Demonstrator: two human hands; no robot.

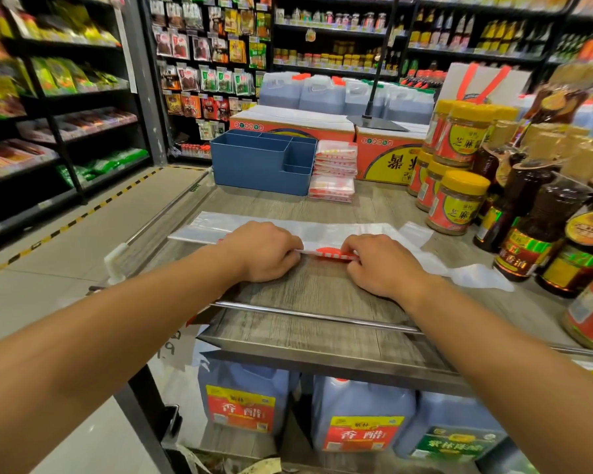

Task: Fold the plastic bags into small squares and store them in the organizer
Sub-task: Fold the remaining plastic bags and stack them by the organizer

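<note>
Head view: a plastic bag [322, 234] lies flattened in a long strip across the wooden tabletop [308, 295] at frame centre. The left hand [264, 251] and right hand [380, 265] both pinch its near, red-printed edge (fingers curled). Upper centre: a blue organizer [261, 162], folded bags [334, 171] stacked just beside it.

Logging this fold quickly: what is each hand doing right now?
Left hand: fingers curled, gripping the near edge of the plastic bag.
Right hand: pinching the same edge.
</note>
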